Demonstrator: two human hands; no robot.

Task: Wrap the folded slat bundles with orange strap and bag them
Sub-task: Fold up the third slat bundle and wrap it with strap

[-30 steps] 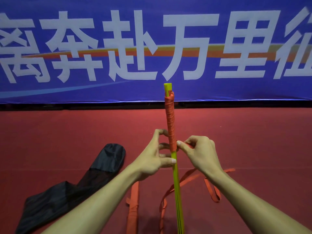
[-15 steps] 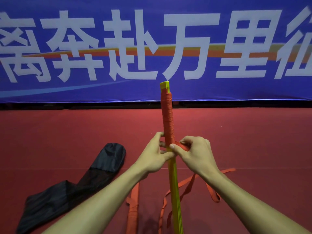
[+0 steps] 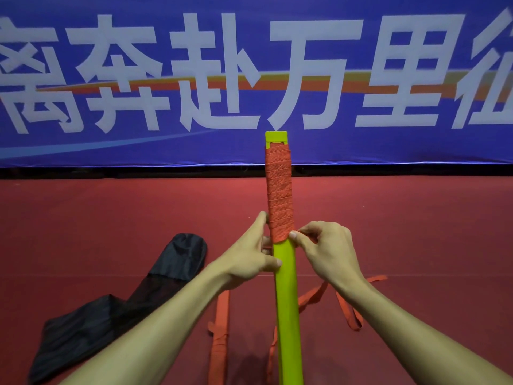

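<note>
Item: yellow-green slat bundle (image 3: pixel 286 287), folded flat, held nearly upright and running from 6 o'clock at the bottom edge of the view to just above centre, broad face towards the camera. Upper part: bound in close spiral turns of orange strap (image 3: pixel 279 195); a short bare tip with a slot shows above the binding at 12 o'clock of it, and the lower half is bare. Left hand (image 3: pixel 249 259): at 9 o'clock of the bundle, gripping it, with the thumb across the front face just below the binding, the forefinger laid up along the left edge, and the other fingers curled behind, mostly hidden. Right hand (image 3: pixel 327 251): at 3 o'clock of the bundle, fingers curled, thumb and forefinger pinching the strap at the lowest turn of the binding. Loose strap tail (image 3: pixel 347 307): trails in loops over the red carpet (image 3: pixel 111 212) at 4 o'clock of the bundle, partly under the right forearm. Orange-wrapped bundle (image 3: pixel 220 329): lies on the carpet at 7 o'clock of the held bundle, between it and the left forearm. Black bag (image 3: pixel 111 315): limp, flat on the carpet at 8 o'clock of the view, its rounded end near the left wrist. Backdrop: blue banner (image 3: pixel 249 65) with large white characters, across 12 o'clock.
</note>
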